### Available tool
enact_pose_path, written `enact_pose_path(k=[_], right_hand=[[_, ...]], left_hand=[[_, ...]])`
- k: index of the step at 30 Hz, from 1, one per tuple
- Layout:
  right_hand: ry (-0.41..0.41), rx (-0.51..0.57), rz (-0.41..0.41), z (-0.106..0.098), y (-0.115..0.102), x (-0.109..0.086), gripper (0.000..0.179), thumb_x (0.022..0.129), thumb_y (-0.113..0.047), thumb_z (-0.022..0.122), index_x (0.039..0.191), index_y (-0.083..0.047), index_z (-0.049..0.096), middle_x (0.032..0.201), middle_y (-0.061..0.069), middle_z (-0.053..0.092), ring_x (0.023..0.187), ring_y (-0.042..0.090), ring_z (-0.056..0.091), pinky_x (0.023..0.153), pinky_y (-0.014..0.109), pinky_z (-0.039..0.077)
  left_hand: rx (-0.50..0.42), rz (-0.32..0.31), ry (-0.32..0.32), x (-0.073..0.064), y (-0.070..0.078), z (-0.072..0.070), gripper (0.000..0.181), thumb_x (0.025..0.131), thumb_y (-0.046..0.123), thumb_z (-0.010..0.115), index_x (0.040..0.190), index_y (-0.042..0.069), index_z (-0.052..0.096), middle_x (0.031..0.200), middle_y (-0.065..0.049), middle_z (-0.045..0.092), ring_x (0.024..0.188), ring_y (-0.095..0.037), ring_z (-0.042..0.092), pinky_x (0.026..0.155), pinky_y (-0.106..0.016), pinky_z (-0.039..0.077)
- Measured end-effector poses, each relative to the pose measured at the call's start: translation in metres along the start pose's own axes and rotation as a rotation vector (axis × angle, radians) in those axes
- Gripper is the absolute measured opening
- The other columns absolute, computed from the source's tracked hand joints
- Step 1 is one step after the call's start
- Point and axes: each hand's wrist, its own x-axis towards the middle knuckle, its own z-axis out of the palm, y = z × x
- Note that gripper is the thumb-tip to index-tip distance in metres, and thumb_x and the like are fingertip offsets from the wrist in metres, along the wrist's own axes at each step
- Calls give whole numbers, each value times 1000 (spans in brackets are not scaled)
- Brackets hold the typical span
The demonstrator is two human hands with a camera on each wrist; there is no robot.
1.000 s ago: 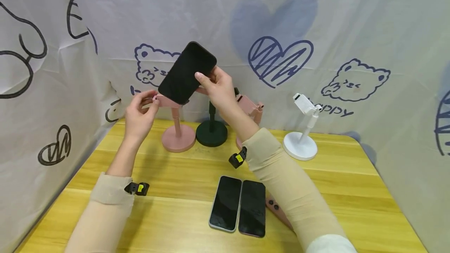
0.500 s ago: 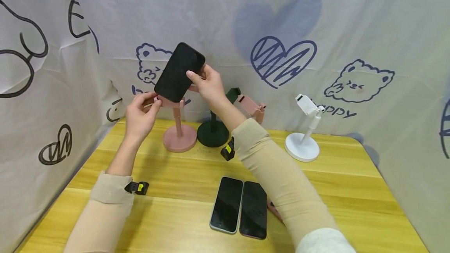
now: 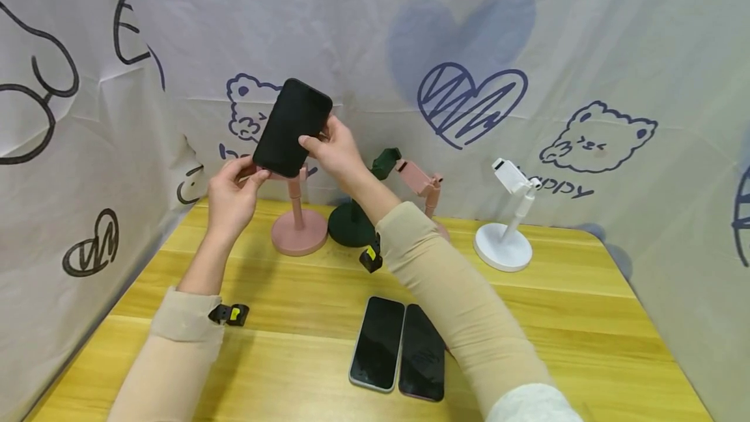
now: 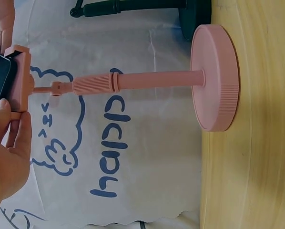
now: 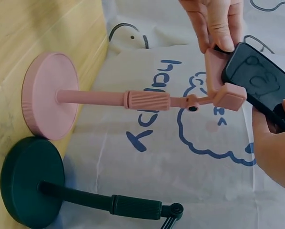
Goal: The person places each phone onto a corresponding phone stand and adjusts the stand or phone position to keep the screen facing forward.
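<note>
My right hand [image 3: 338,154] grips a black phone [image 3: 293,127] by its right edge, thumb on the dark screen. The phone stands tilted, its lower end at the holder of a pink phone stand [image 3: 299,234]. With thumb and fingers my left hand [image 3: 230,193] pinches the left end of that holder. In the right wrist view the phone's lower end lies against the pink holder [image 5: 218,71], and the left thumb is close to the phone's corner. The left wrist view shows the stand's pole [image 4: 157,79] upright on its round base [image 4: 214,78], with the phone [image 4: 0,78] at the holder.
Behind my right forearm stand a dark green stand [image 3: 351,225] and a second pink stand [image 3: 417,178]. A white stand [image 3: 504,246] is farther right. Two phones lie side by side on the wooden table [image 3: 293,357]: a silver-edged phone [image 3: 377,344] and a dark phone [image 3: 420,357].
My right hand has brought the phone left and slightly down to the pink holder, turning it a little more upright. The left hand has kept its place at the holder.
</note>
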Motion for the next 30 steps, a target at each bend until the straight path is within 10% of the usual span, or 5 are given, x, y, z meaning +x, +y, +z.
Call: enact_pose_path(k=[30], right_hand=[[-117,-204,-17,-11,3,1,39,106,-5,58,142,0,43,152,16,49,130,30,62,98,34,58]], left_hand=[[103,-39,-12,-1,10,-4,30,102,8,68,129,-5,68,119,-20,68,113,-28,65,105,-46,54]])
